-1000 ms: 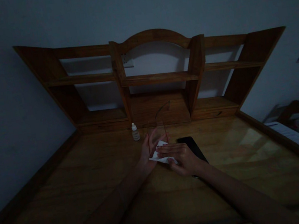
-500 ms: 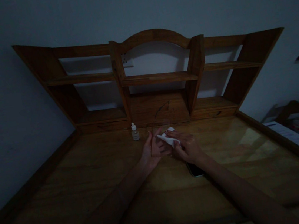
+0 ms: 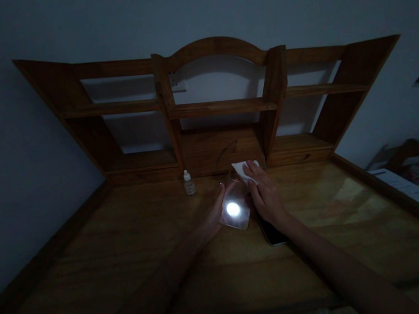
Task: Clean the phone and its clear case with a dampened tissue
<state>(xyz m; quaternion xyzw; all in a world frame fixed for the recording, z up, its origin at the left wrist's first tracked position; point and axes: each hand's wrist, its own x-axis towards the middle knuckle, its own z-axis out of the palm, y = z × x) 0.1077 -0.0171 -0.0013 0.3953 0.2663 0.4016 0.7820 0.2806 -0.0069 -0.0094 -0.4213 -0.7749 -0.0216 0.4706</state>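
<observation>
A small dropper bottle [image 3: 189,183] stood on the wooden worktop [image 3: 129,253], apart from the hands and below the wooden shelf unit [image 3: 221,108]. The left hand [image 3: 216,213] held a clear rectangular pane [image 3: 242,220] tilted up from the worktop, its fingers [image 3: 222,189] curled around one edge, which left the face open, with a bright glare on it. The right hand [image 3: 266,198] reached its far end, fingers pressed together over a white tissue [image 3: 245,171], keeping the tissue between skin and pane. A dark phone [image 3: 272,237] lay beneath that wrist, partly hidden.
</observation>
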